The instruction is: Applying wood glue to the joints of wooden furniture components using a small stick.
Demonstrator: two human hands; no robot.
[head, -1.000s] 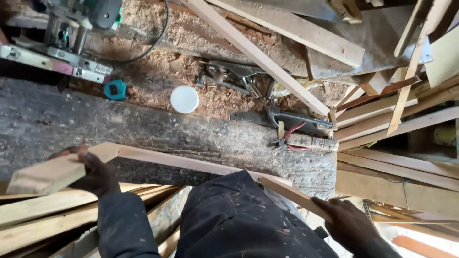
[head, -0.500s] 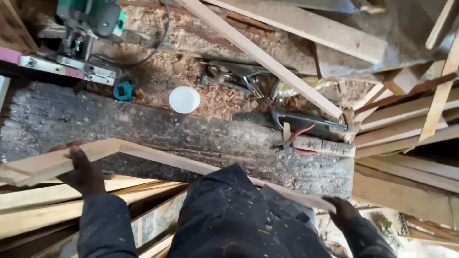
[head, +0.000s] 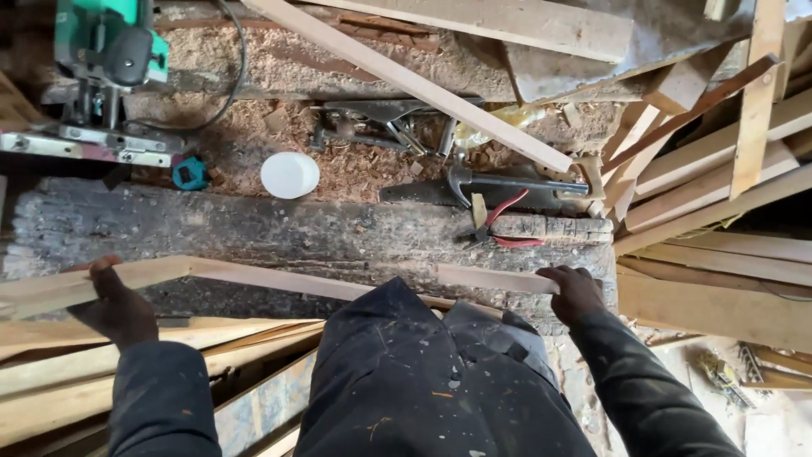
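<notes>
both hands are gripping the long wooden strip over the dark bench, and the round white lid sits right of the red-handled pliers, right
Not quite. In the head view the round white lid lies left of the red-handled pliers, in the sawdust near the teal tape measure. The rest holds: the left hand and right hand both grip the long wooden strip over the dark bench.

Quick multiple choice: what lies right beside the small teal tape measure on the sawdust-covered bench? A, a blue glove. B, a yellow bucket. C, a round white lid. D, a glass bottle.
C: a round white lid lies on the sawdust just right of the small teal tape measure; no bucket, glove or bottle shows near it.
</notes>
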